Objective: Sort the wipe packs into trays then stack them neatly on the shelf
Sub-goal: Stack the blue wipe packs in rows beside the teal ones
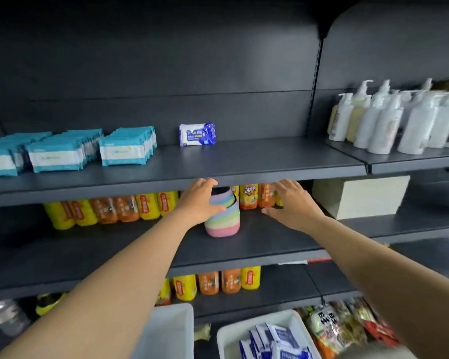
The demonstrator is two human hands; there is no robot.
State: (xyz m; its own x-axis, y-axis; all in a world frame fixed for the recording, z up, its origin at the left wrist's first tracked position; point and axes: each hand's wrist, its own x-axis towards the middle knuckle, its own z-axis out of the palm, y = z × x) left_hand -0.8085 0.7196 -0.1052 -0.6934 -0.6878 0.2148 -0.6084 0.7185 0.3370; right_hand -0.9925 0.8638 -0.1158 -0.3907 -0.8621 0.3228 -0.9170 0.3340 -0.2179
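Teal-and-white wipe packs stand in rows at the left of the upper shelf. A single blue wipe pack stands upright further right on that shelf. At the bottom, a white tray holds several blue-and-white wipe packs, and a second white tray sits to its left. My left hand reaches into the middle shelf and grips a rainbow-striped container, thumb across its front. My right hand hovers to the right of the container with fingers spread, holding nothing.
Yellow and orange bottles line the back of the middle shelf and the shelf below. A beige box stands at the right of the middle shelf. White pump bottles crowd the upper right shelf. Snack bags lie at the bottom right.
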